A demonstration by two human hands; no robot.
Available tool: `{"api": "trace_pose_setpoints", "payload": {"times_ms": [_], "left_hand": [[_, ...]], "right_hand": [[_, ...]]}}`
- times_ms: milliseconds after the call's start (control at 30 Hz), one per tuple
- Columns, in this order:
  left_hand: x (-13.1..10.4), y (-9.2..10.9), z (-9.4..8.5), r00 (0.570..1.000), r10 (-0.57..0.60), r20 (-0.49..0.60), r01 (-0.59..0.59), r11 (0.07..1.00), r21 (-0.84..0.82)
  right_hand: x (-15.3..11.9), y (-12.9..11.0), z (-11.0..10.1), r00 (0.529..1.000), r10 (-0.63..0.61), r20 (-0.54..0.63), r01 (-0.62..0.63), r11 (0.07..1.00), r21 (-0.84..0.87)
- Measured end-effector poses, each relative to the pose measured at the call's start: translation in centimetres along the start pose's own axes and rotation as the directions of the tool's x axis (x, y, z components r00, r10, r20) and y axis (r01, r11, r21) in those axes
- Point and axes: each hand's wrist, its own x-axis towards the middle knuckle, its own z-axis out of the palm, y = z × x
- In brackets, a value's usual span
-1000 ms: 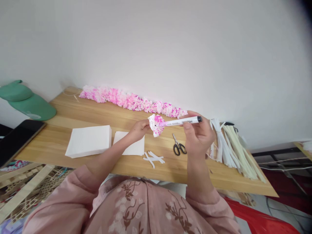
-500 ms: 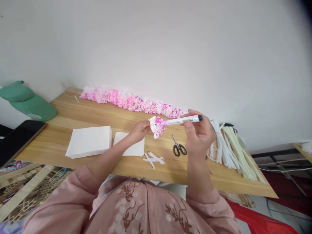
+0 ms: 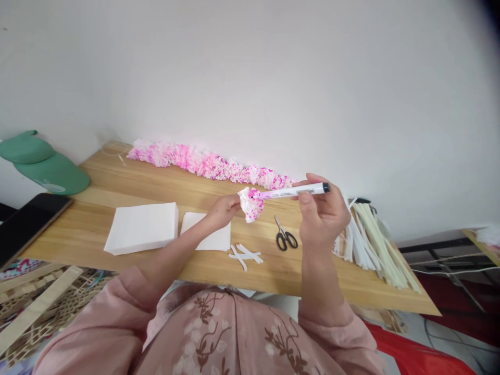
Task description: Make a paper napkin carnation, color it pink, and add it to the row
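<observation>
Ruffled pink-white flower gripped by left hand; marker pinched in right hand, tip held at flower's pink patch. Scissors laid on table.

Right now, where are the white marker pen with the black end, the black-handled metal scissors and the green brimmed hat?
White marker pen [image 3: 287,192]: head view, middle of the barrel.
Black-handled metal scissors [image 3: 284,233]: head view, near the pivot.
Green brimmed hat [image 3: 54,171]: head view, on the brim.

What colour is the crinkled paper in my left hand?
The crinkled paper is white with pink blotches; the head view shows it.
</observation>
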Motion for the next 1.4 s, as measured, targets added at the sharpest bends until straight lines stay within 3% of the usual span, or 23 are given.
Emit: {"api": "trace_pose_setpoints", "payload": {"times_ms": [633, 867, 1100, 1400], "left_hand": [[0.0, 0.3, 0.0, 0.994, 0.106, -0.005, -0.104, 0.987, 0.126], [0.0, 0.1, 0.0, 0.993, 0.117, 0.002, -0.115, 0.978, 0.173], [-0.1, 0.5, 0.0, 0.978, 0.209, -0.012, -0.192, 0.916, 0.352], [0.0, 0.7, -0.1, 0.987, 0.154, 0.046, -0.159, 0.891, 0.425]], "right_hand": [[-0.3, 0.7, 0.1, 0.997, 0.035, 0.071, -0.032, 0.998, -0.047], [0.2, -0.2, -0.2, 1.0, 0.007, -0.02, -0.008, 0.999, -0.033], [0.0, -0.1, -0.5, 0.999, 0.009, -0.032, -0.011, 0.998, -0.068], [-0.5, 0.0, -0.3, 0.999, 0.02, 0.025, -0.019, 0.999, -0.039]]}}
